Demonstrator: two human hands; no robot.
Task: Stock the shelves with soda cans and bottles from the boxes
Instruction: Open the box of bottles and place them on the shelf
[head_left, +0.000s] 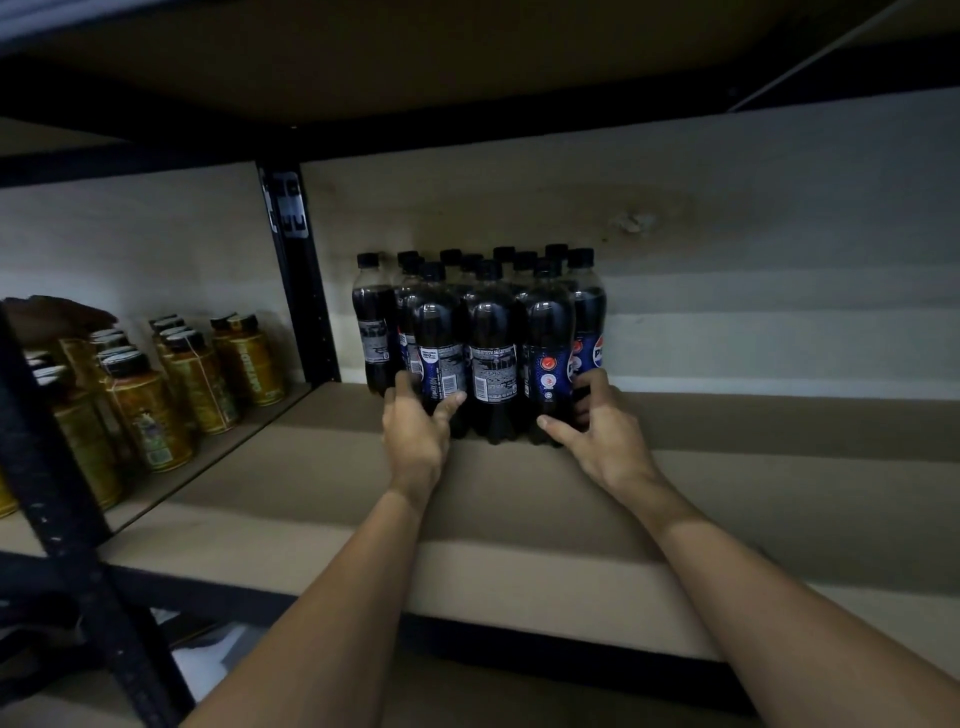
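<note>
- Your left hand (415, 431), seen from the head camera, grips the lower part of the front-left bottle (439, 353). The thumb lies on the inner side and the fingers curl round the outer side. The wrist is straight, and the forearm reaches forward over the shelf's front edge.
- Your right hand (602, 431) mirrors it on the front-right bottle (548, 364), thumb across the base and fingers curled round the far side. I cannot tell whether those fingers also touch the bottle behind.
- Both bottles are the front corners of the block of cola bottles (488, 322). The block stands upright, caps on, with the bottles packed touching in rows. It sits towards the back left of the shelf (727, 467), near the wall and just beside the black post (298, 270).
- It is too dark to tell whether a wrap binds the block.
- You look to be at the placement step: the block rests on the board, and you are holding its front corners to seat or square it.
- Next, check that every base sits flat, then open both hands outward. Draw them back low and straight so that you do not tip the front row.
- The board to the right of the block shows room for the next load. No box is in view, so you will have to turn away to fetch one.
- Gold bottles (197, 374) fill the bay left of the post, well apart from your hands.
</note>
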